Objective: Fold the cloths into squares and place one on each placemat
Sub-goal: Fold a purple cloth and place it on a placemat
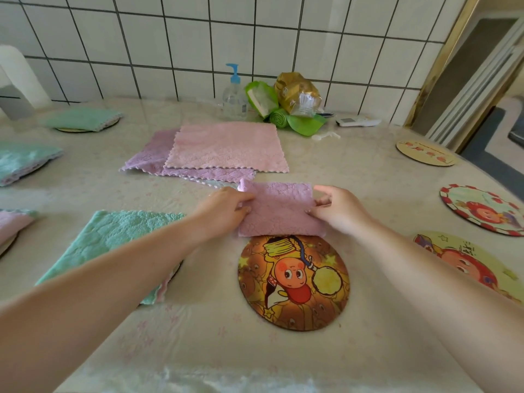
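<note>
Your left hand (224, 211) and right hand (337, 208) pinch the 2 sides of a soft, fuzzy purple cloth (279, 209), folded into a square. Its near edge covers the top of the round cartoon placemat (293, 282). Beyond your grip lie 2 flat cloths, pink (226, 147) on purple (153, 154).

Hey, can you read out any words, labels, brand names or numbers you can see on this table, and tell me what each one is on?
No text can be read for certain.
Pump bottle: label too blurred to read.
Gold bag: print too blurred.
Far right placemat: a line of small writing, too small to read.
Near right placemat: dark marks that may be characters, unreadable.
White device: display unreadable.
</note>
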`<state>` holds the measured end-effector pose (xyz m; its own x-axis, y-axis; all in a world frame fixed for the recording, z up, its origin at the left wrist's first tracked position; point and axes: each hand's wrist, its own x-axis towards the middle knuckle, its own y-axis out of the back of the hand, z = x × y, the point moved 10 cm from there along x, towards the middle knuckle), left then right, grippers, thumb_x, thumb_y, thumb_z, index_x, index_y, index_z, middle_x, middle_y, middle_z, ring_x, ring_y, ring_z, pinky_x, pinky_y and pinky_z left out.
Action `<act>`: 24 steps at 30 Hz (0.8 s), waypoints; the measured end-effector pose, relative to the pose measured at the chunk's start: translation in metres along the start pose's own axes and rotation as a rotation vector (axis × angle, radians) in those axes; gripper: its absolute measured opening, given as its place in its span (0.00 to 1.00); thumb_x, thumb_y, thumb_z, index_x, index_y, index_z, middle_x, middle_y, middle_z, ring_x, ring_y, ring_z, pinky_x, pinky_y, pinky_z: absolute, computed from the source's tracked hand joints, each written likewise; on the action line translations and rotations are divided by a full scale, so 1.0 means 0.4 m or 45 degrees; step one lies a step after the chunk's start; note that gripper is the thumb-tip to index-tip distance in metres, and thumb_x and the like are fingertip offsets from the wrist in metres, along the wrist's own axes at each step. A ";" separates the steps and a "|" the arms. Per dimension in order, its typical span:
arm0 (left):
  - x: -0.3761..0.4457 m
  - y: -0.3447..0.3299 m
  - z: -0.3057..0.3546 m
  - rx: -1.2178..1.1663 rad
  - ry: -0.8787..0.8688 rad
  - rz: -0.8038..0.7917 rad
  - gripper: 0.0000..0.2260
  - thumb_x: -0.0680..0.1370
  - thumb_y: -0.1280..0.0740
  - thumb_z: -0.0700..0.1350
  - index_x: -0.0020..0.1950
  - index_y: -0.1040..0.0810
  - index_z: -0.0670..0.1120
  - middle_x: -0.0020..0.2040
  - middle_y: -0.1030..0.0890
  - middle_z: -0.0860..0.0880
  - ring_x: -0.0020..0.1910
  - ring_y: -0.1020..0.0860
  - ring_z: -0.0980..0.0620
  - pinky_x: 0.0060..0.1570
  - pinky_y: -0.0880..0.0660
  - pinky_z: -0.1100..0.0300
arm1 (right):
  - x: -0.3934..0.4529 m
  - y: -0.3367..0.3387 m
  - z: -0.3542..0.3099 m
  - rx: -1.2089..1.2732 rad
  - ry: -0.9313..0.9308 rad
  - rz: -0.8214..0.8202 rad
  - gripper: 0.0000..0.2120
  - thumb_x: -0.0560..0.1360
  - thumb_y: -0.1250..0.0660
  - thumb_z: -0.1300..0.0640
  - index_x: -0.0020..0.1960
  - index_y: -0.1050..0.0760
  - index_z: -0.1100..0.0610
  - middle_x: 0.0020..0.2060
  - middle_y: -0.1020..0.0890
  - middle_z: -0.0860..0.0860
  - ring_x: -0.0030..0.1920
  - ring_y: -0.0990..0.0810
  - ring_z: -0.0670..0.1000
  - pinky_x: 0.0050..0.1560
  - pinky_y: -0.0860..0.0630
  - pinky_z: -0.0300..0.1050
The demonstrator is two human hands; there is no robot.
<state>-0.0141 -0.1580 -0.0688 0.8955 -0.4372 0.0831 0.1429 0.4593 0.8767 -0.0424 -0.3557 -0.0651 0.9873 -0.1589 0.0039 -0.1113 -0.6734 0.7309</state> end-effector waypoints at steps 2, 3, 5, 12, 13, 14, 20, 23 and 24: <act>-0.001 0.010 0.017 -0.094 -0.048 0.046 0.15 0.78 0.38 0.40 0.64 0.24 0.46 0.55 0.19 0.44 0.50 0.20 0.47 0.56 0.25 0.48 | 0.001 0.008 0.008 0.091 -0.017 0.022 0.28 0.70 0.29 0.59 0.68 0.31 0.52 0.45 0.20 0.48 0.50 0.22 0.50 0.52 0.28 0.43; -0.002 0.017 0.022 -0.158 -0.052 0.066 0.15 0.77 0.37 0.39 0.64 0.24 0.45 0.54 0.19 0.44 0.47 0.19 0.47 0.54 0.23 0.48 | 0.001 0.012 0.011 0.152 -0.020 0.028 0.28 0.69 0.29 0.61 0.68 0.30 0.52 0.45 0.20 0.49 0.50 0.21 0.50 0.53 0.27 0.43; -0.021 0.036 0.038 -0.294 -0.017 0.096 0.17 0.77 0.37 0.37 0.66 0.26 0.46 0.59 0.21 0.48 0.47 0.19 0.51 0.54 0.23 0.50 | -0.018 0.021 0.015 0.332 -0.034 0.030 0.27 0.70 0.30 0.64 0.67 0.29 0.52 0.46 0.19 0.51 0.50 0.20 0.52 0.53 0.24 0.46; -0.117 0.040 0.055 -0.796 0.143 0.060 0.19 0.76 0.34 0.38 0.67 0.27 0.47 0.53 0.19 0.51 0.43 0.18 0.58 0.42 0.21 0.66 | -0.118 0.036 0.023 0.868 -0.162 -0.072 0.17 0.74 0.35 0.66 0.54 0.24 0.45 0.44 0.23 0.50 0.36 0.27 0.49 0.37 0.29 0.43; -0.133 0.033 0.062 -0.809 0.147 0.021 0.19 0.76 0.33 0.38 0.67 0.27 0.48 0.51 0.18 0.52 0.42 0.18 0.59 0.43 0.21 0.67 | -0.134 0.037 0.024 0.890 -0.167 -0.101 0.16 0.74 0.35 0.66 0.53 0.24 0.45 0.45 0.23 0.50 0.37 0.26 0.49 0.37 0.30 0.43; -0.148 0.026 0.068 -0.801 0.151 -0.015 0.19 0.76 0.33 0.39 0.67 0.27 0.49 0.49 0.18 0.53 0.42 0.17 0.58 0.44 0.21 0.65 | -0.151 0.036 0.026 0.891 -0.173 -0.133 0.15 0.74 0.35 0.66 0.52 0.23 0.46 0.44 0.23 0.50 0.37 0.25 0.48 0.37 0.30 0.42; -0.217 0.000 0.088 -0.626 0.132 -0.074 0.19 0.73 0.29 0.43 0.63 0.24 0.53 0.44 0.20 0.60 0.45 0.18 0.58 0.54 0.22 0.54 | -0.241 0.013 0.062 0.808 -0.218 -0.220 0.13 0.75 0.35 0.66 0.55 0.23 0.51 0.39 0.24 0.48 0.32 0.24 0.42 0.35 0.28 0.36; -0.246 -0.005 0.105 -0.592 0.087 -0.057 0.18 0.73 0.29 0.43 0.62 0.23 0.52 0.50 0.22 0.59 0.47 0.19 0.58 0.54 0.22 0.54 | -0.273 0.005 0.076 0.811 -0.215 -0.213 0.12 0.74 0.34 0.65 0.52 0.21 0.50 0.43 0.21 0.48 0.41 0.22 0.46 0.42 0.28 0.38; -0.254 -0.006 0.108 -0.564 0.072 -0.045 0.18 0.73 0.29 0.44 0.63 0.23 0.52 0.52 0.24 0.60 0.47 0.19 0.59 0.53 0.22 0.55 | -0.281 0.005 0.078 0.808 -0.203 -0.203 0.12 0.73 0.34 0.65 0.51 0.21 0.49 0.44 0.21 0.49 0.44 0.22 0.46 0.44 0.28 0.38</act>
<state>-0.1235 -0.1481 -0.0587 0.9068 -0.4211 0.0201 0.3293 0.7371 0.5901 -0.1571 -0.3615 -0.0853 0.9738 -0.0940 -0.2072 -0.0586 -0.9835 0.1710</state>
